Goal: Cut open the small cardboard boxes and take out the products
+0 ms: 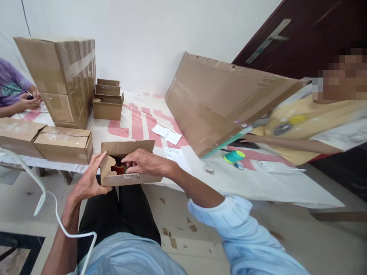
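A small open cardboard box (117, 181) rests at the table's front edge, just above my lap. My left hand (93, 175) grips its left end, thumb on the near side and fingers on the far side. My right hand (143, 162) reaches over the near wall with curled fingers dipping into the opening. Something red and yellow (118, 169) shows inside the box, partly covered by the left end flap. Whatever my right fingertips touch or hold is hidden in the box's shadow.
Closed boxes (63, 145) line the left front edge, below a tall stack of taped cartons (54, 76). Open boxes (107, 109) stand behind. A large cardboard sheet (223, 103) leans at centre right, near a green tape roll (233, 156). People sit at both sides.
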A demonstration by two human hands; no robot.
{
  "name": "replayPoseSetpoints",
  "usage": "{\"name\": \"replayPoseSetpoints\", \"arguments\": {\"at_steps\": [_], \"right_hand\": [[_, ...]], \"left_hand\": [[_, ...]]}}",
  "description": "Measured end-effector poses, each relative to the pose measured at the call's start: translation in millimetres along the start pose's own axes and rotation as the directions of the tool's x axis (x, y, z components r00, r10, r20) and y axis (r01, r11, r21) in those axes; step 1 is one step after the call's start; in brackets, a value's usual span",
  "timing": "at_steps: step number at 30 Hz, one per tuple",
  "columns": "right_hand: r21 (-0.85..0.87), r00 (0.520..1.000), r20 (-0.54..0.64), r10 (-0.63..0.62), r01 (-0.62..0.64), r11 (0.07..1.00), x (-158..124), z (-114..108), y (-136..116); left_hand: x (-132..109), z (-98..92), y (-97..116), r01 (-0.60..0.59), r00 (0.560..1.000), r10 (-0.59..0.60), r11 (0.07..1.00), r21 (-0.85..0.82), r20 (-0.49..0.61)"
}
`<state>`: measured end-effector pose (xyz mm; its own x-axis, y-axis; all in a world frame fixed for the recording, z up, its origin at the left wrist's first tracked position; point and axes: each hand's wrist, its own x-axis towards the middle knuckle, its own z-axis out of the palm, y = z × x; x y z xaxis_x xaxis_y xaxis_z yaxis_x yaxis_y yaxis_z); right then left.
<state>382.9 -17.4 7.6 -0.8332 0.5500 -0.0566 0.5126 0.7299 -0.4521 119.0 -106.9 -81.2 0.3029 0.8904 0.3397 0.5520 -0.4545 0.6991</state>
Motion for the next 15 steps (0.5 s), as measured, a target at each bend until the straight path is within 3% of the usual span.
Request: {"name": "replayPoseSetpoints", "arguments": {"at_steps": [3,7,11,15], "right_hand": [[-0.314,0.985,0.123,0.12,-0.076,0.946,20,0,-8],[-0.517,0.963,0.182,0.2,-0.079,0.852,33,2,-18],[-0.566,0.957,0.178,0.23,-0.092,0.819,39,5,-22],[-0.423,0.96,0.231,0.158,-0.047,0.905,33,-4,-17]], "left_hand": [[-2,0.6,0,0.002,1.0,-0.002,1.0,0.021,0.003],[-1,0.9,-2,0.002,1.0,-0.002,1.0,0.021,0.01],[0,1.4,-2,0.014,1.0,-0.015,1.0,0.022,0.023],[0,1.5,-2,0.001,1.0,-0.001,1.0,0.009,0.011]]}}
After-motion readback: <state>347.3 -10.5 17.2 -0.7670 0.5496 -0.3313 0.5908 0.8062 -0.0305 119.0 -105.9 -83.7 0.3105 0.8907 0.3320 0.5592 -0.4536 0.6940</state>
